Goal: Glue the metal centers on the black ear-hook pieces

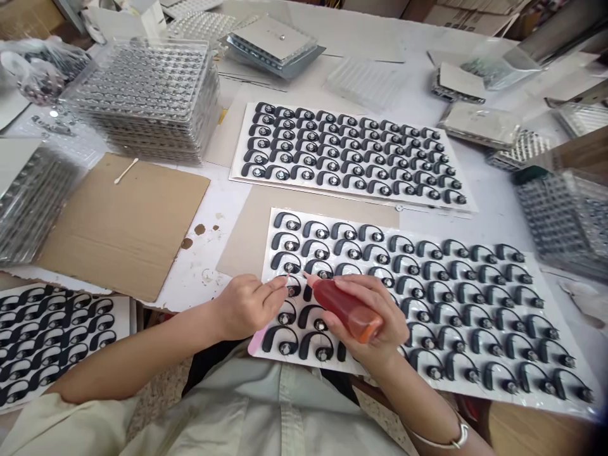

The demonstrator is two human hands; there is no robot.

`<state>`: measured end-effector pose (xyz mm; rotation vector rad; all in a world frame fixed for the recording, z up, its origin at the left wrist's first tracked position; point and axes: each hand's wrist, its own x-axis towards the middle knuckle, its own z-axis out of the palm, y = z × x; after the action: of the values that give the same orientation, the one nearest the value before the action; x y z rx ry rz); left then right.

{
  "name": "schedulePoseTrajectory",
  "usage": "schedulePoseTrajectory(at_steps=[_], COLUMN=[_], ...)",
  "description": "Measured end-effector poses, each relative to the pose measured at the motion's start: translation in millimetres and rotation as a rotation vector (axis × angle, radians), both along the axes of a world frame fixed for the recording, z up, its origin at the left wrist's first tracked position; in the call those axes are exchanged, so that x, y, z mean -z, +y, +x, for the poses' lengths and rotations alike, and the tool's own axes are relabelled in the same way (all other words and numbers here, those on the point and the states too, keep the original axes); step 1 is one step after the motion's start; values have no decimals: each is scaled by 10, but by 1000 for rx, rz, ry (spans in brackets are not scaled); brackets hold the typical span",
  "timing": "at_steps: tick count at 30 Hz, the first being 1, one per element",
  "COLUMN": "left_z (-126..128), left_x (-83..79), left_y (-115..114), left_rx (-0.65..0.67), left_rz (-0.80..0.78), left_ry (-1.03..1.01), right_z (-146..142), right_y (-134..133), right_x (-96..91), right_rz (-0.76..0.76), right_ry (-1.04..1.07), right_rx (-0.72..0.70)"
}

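My right hand (387, 316) is wrapped round a squeeze bottle (346, 307) of red liquid. The bottle lies tilted, its thin nozzle pointing left. Facing that nozzle, my left hand (251, 305) is closed in a pinch; whatever its fingertips hold is too small to make out. Both hands are over the near white sheet (536, 253), which carries rows of black hook-shaped pieces (453, 342), each with a round shiny part at one end. My hands cover some of these pieces.
Beyond lies another sheet of hook pieces (351, 149). At left are a stack of clear trays (147, 95), a cardboard piece (123, 221) with a cotton swab (126, 171) on it, and a third sheet (57, 342). More trays (565, 215) stand at right.
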<state>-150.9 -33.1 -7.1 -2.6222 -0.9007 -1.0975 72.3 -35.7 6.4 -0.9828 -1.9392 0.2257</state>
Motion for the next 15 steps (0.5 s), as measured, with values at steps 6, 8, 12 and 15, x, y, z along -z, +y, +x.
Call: schedulePoseTrajectory(at_steps=[6,8,12,15], left_z=[-15,-16,-16,-12], left_x=[-5,-6,-16,-26], left_y=[-6,-7,2,7], left_rx=[10,13,7,10], left_rz=[-21,-26,-29,-26], left_ry=[49,52,39,31], right_z=[8,1,-22,-41], right_y=[17,26,45,54], right_x=[-1,2,-13,-34], right_rz=[-30,-19,-23,-9], right_ry=[-15,-20,-29,-40], right_rx=[-16,-25,-34,-37])
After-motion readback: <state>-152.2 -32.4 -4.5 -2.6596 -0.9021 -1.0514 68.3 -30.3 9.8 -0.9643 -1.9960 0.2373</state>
